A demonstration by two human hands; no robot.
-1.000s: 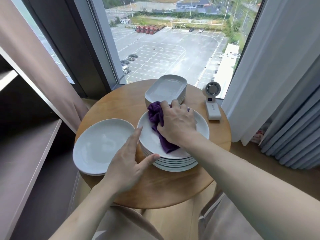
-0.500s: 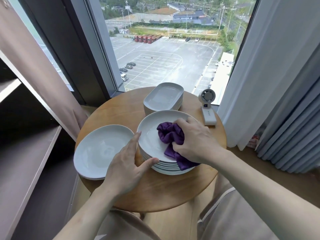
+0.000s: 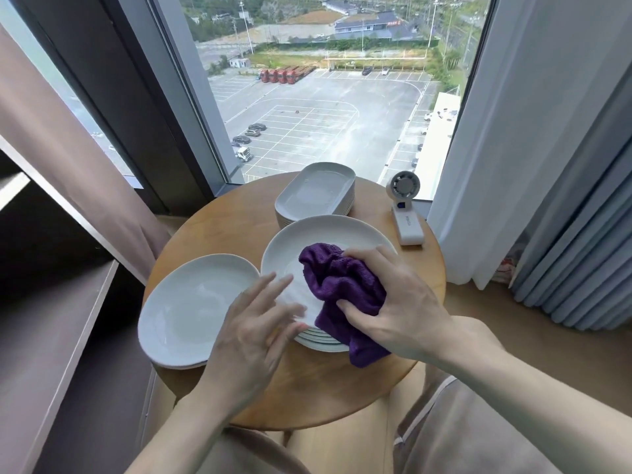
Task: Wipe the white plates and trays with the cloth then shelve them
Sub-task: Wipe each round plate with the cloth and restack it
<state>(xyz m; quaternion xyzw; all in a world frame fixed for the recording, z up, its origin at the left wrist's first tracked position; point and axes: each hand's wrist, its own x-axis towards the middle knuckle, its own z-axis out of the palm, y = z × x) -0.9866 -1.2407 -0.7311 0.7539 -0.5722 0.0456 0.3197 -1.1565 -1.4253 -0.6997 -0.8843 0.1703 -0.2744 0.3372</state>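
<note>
A stack of round white plates [image 3: 318,234] stands in the middle of the round wooden table [image 3: 219,227]. My right hand [image 3: 396,299] grips a bunched purple cloth [image 3: 338,282] on the top plate's near right side, with one end of the cloth hanging over the rim. My left hand [image 3: 253,333] has straight, spread fingers at the stack's near left rim, slightly blurred. A second pile of irregular white plates [image 3: 191,306] lies to the left. A stack of oblong white trays [image 3: 316,191] sits behind.
A small white handheld fan [image 3: 405,206] stands at the table's right rear. Dark shelves [image 3: 51,302] run along the left wall. A big window is straight ahead, with a pink curtain [image 3: 85,186] on the left and white and grey curtains on the right.
My right hand dragged the cloth from the plate's far side to its near right rim. My left hand let go of the stack's rim and spread its fingers. The view tilted up.
</note>
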